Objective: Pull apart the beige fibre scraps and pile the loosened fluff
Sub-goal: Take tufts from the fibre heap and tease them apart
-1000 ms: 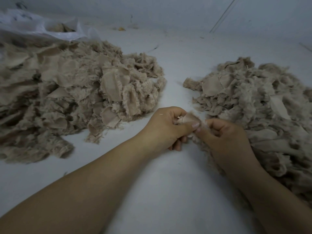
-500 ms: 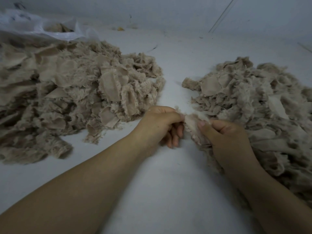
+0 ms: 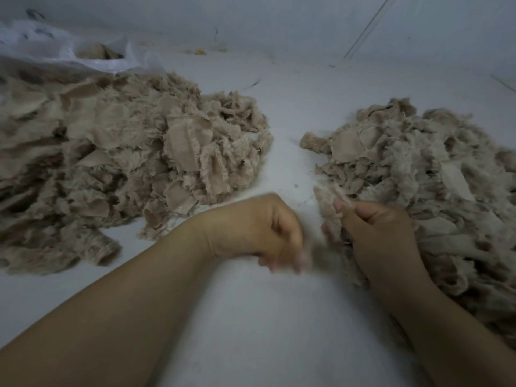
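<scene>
We see right hand (image 3: 382, 233) pinching scrap (image 3: 328, 210), upright, at right pile (image 3: 418, 169) near edge. Left hand (image 3: 259, 230) just left of scrap, curled, blurred; grip unclear.

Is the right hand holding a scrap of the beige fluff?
Yes, the right hand has its thumb and fingers curled round a fluffy beige scrap beside the right-hand pile.
</scene>
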